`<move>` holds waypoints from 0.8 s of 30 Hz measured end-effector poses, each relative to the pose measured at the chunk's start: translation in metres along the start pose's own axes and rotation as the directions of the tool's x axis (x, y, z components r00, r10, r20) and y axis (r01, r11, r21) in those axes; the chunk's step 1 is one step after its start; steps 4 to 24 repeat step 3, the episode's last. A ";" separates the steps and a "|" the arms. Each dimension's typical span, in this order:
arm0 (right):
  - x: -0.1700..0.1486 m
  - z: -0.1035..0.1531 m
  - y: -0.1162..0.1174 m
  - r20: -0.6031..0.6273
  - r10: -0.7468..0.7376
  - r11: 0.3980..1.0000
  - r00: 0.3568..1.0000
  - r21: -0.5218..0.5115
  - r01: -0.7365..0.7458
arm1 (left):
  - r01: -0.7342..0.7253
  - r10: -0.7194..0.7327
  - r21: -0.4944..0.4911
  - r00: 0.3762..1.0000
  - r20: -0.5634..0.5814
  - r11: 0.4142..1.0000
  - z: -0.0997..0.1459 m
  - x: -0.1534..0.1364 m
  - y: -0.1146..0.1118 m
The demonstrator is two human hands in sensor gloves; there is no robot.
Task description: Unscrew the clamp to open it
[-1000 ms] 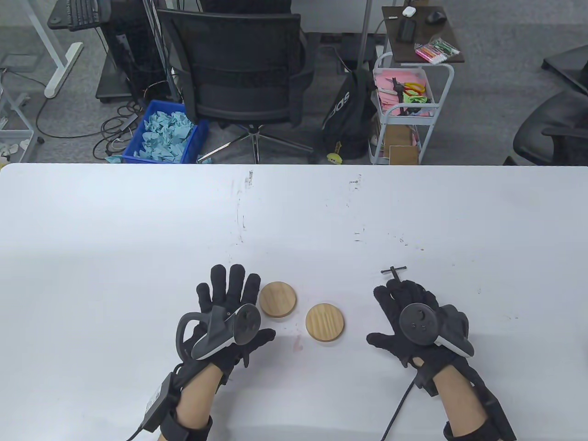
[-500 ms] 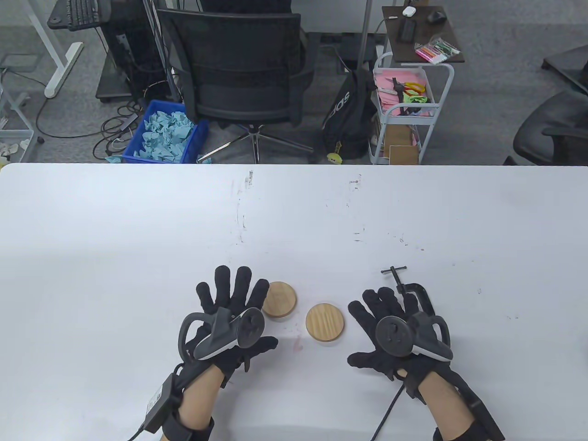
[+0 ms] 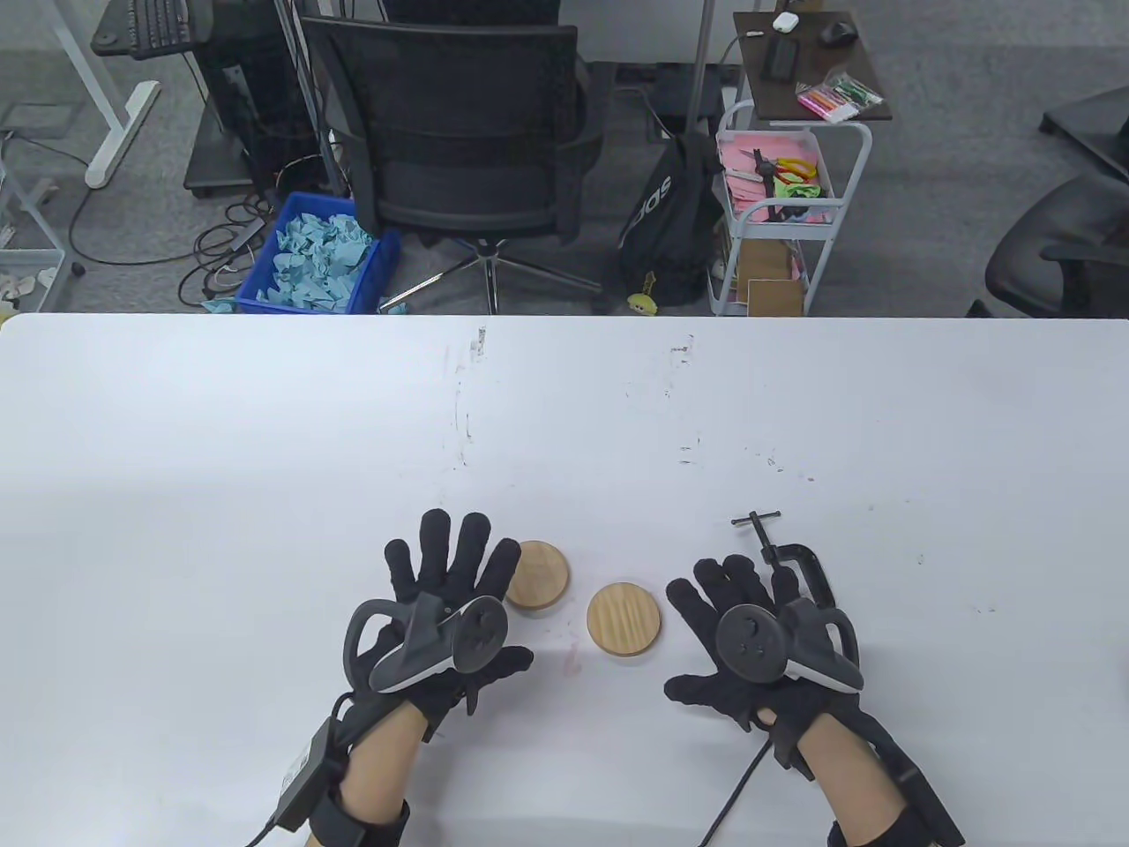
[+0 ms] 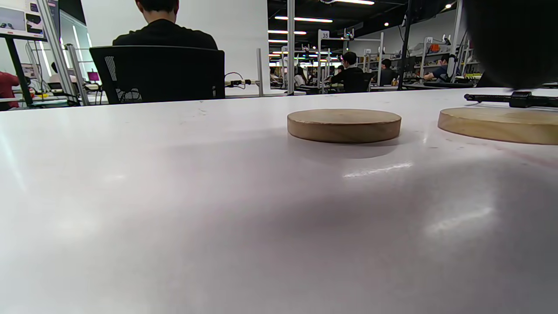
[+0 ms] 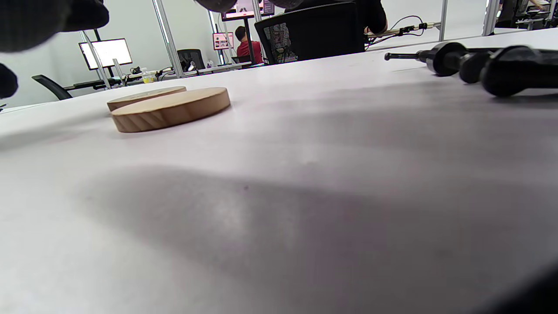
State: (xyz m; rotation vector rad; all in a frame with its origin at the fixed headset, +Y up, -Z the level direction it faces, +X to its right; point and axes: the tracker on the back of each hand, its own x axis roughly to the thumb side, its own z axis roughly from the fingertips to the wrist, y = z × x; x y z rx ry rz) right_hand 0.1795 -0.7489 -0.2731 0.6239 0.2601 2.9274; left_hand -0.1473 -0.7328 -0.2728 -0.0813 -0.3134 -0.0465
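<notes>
A black metal C-clamp lies flat on the white table, its T-handle screw pointing away from me. It also shows in the right wrist view and its screw shows in the left wrist view. My right hand is spread open, palm down, just left of the clamp and holds nothing. My left hand is spread open, palm down, left of the discs and holds nothing. Two round wooden discs lie between the hands.
The discs also show in the left wrist view and the right wrist view. Beyond the table's far edge stand an office chair, a blue bin and a white cart.
My right hand has slid left off the clamp, which now lies uncovered. My left hand shifted slightly up and to the right. Discs and clamp have stayed in place.
</notes>
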 end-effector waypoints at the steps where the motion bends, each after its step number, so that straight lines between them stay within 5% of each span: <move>1: -0.001 0.000 0.000 -0.001 -0.001 1.000 1.000 0.002 0.001 | -0.001 0.001 -0.003 1.000 0.000 1.000 0.000 0.000 0.000; 24: -0.002 0.000 0.000 -0.006 -0.017 1.000 1.000 0.006 0.017 | -0.003 0.003 -0.007 1.000 -0.001 1.000 0.000 -0.001 0.000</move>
